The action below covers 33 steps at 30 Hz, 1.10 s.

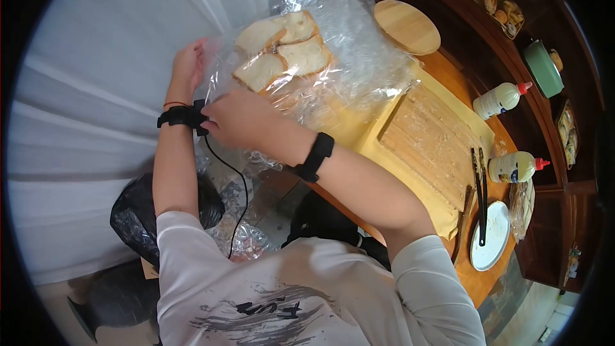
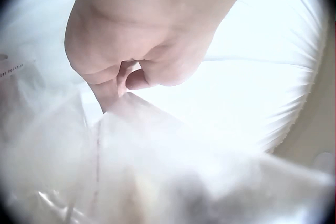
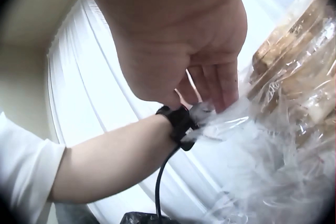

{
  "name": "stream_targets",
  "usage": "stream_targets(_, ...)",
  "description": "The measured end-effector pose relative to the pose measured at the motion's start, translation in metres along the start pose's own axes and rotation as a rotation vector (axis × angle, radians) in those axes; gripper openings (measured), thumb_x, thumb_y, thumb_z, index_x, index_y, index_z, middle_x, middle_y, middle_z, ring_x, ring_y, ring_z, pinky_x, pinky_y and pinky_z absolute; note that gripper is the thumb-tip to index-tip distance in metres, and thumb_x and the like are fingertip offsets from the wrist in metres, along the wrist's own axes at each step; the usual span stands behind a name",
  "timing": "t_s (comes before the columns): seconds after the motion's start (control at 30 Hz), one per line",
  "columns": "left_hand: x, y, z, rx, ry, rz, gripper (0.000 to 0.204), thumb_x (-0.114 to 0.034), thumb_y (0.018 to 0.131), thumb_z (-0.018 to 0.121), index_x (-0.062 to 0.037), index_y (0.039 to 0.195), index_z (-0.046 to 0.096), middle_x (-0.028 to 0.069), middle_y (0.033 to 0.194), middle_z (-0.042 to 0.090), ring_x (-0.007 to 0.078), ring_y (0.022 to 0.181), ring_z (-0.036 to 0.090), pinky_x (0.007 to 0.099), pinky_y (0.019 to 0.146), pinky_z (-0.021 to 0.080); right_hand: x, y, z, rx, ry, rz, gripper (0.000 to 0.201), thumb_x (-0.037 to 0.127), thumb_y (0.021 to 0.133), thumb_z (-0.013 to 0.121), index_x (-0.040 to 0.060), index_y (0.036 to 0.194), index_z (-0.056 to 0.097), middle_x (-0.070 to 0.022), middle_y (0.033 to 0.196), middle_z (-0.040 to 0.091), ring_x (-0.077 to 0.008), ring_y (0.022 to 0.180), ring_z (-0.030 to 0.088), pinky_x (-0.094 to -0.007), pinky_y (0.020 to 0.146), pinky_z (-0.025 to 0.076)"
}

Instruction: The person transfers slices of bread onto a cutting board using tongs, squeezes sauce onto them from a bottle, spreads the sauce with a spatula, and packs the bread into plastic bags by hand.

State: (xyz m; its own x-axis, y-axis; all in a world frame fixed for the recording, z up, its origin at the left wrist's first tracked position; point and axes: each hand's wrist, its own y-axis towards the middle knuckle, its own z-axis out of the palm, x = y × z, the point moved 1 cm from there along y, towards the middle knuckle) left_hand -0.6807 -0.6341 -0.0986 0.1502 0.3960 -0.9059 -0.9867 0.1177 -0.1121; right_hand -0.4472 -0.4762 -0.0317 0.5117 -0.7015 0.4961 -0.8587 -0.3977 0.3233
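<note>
Several slices of white bread (image 1: 307, 57) lie in a clear plastic bag (image 1: 359, 29) at the table's far left. My left hand (image 1: 189, 64) is beside the bag's near left side; in the left wrist view its thumb and fingers pinch the bag's film. Crossing over the left wrist in the head view, my right hand (image 1: 240, 115) pinches another part of the film, gathered at its fingertips in the right wrist view. Crumpled film hangs below both hands. The bread's browned crusts (image 3: 278, 50) show through the plastic.
Right of the bag are a wooden cutting board (image 1: 435, 141) with crumbs, a round wooden board (image 1: 407, 27), two squeeze bottles (image 1: 496, 101), black tongs (image 1: 482, 198) and a white plate (image 1: 492, 237). A black plastic bag (image 1: 134, 208) sits below left, by the white curtain (image 1: 96, 134).
</note>
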Motion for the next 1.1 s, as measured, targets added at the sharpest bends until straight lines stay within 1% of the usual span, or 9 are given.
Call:
stream_targets(0.13, -0.01, -0.032, 0.016, 0.085, 0.027, -0.061, 0.033, -0.015, 0.103, 0.061, 0.0122, 0.122, 0.061, 0.0206, 0.109, 0.071, 0.0299, 0.099, 0.072, 0.036, 0.089, 0.06, -0.013, -0.011, -0.043, -0.266, 0.055, 0.089, 0.019, 0.026, 0.092, 0.066, 0.0136, 0.098, 0.079, -0.0118, 0.091, 0.076, -0.0356, 0.087, 0.073, -0.0473, 0.079, 0.058)
stream_targets(0.27, -0.006, -0.05, 0.03, 0.164, 0.163, -0.201, 0.038, -0.018, 0.104, 0.062, 0.0122, 0.127, 0.057, 0.0219, 0.111, 0.071, 0.031, 0.101, 0.072, 0.039, 0.091, 0.061, -0.07, -0.01, -0.083, -0.54, 0.033, 0.511, 0.023, 0.023, 0.092, 0.062, 0.005, 0.095, 0.076, -0.021, 0.094, 0.075, -0.0414, 0.09, 0.072, -0.0487, 0.08, 0.059)
stream_targets(0.5, -0.011, -0.067, 0.053, 0.289, 0.12, -0.381, 0.038, -0.015, 0.106, 0.057, 0.0124, 0.132, 0.055, 0.0249, 0.131, 0.065, 0.0316, 0.116, 0.069, 0.0375, 0.101, 0.058, -0.162, 0.025, -0.07, -0.386, 0.179, 0.545, 0.028, 0.02, 0.087, 0.065, 0.0032, 0.106, 0.078, -0.0226, 0.099, 0.076, -0.0403, 0.096, 0.073, -0.0429, 0.087, 0.057)
stream_targets(0.6, -0.001, -0.054, 0.041, 0.305, 0.076, -0.407, 0.04, -0.016, 0.106, 0.055, 0.0123, 0.134, 0.054, 0.0245, 0.131, 0.065, 0.0307, 0.117, 0.068, 0.0372, 0.102, 0.057, -0.165, 0.036, -0.062, -0.352, 0.089, 0.413, 0.034, 0.016, 0.086, 0.063, 0.0011, 0.114, 0.076, -0.0238, 0.104, 0.075, -0.0395, 0.1, 0.072, -0.0408, 0.091, 0.056)
stream_targets(0.67, -0.006, -0.062, 0.045, 0.31, 0.08, -0.431, 0.041, -0.018, 0.107, 0.054, 0.0116, 0.135, 0.054, 0.0236, 0.132, 0.066, 0.0297, 0.117, 0.068, 0.0372, 0.102, 0.057, -0.147, 0.035, -0.073, -0.117, 0.093, 0.513, 0.041, 0.014, 0.086, 0.062, -0.0017, 0.122, 0.072, -0.0232, 0.108, 0.075, -0.0372, 0.1, 0.073, -0.0389, 0.093, 0.056)
stream_targets(0.8, -0.005, -0.067, 0.047, 0.367, 0.044, -0.45, 0.04, -0.023, 0.108, 0.054, 0.0077, 0.132, 0.059, 0.0186, 0.128, 0.069, 0.0252, 0.114, 0.07, 0.0355, 0.1, 0.058, -0.144, 0.033, -0.06, -0.223, 0.034, 0.447, 0.042, 0.015, 0.086, 0.063, -0.0039, 0.123, 0.07, -0.0234, 0.107, 0.075, -0.0363, 0.098, 0.073, -0.0386, 0.092, 0.056)
stream_targets(0.9, -0.012, -0.078, 0.052, 0.352, 0.06, -0.463, 0.038, -0.022, 0.108, 0.054, 0.0061, 0.133, 0.06, 0.0171, 0.128, 0.07, 0.0247, 0.113, 0.07, 0.0348, 0.099, 0.059, -0.147, 0.036, -0.051, -0.231, 0.39, 0.478, 0.041, 0.016, 0.085, 0.065, -0.003, 0.121, 0.072, -0.0228, 0.105, 0.075, -0.0367, 0.099, 0.073, -0.0395, 0.092, 0.057)
stream_targets(1.0, -0.009, -0.076, 0.049, 0.331, 0.098, -0.415, 0.039, -0.023, 0.107, 0.055, 0.0059, 0.133, 0.06, 0.0164, 0.128, 0.07, 0.0244, 0.112, 0.07, 0.0342, 0.099, 0.059, -0.132, 0.03, -0.054, -0.358, 0.139, 0.4, 0.041, 0.018, 0.085, 0.068, -0.0017, 0.121, 0.073, -0.0225, 0.105, 0.076, -0.0379, 0.1, 0.073, -0.0403, 0.092, 0.057)
stream_targets(1.1, -0.011, -0.082, 0.052, 0.337, 0.063, -0.444, 0.038, -0.023, 0.106, 0.057, 0.0068, 0.13, 0.061, 0.018, 0.121, 0.072, 0.0238, 0.102, 0.074, 0.0344, 0.091, 0.063, -0.114, 0.029, -0.069, -0.22, 0.018, 0.55, 0.043, 0.02, 0.083, 0.071, -0.0004, 0.122, 0.073, -0.0216, 0.108, 0.076, -0.038, 0.104, 0.072, -0.0404, 0.093, 0.057)
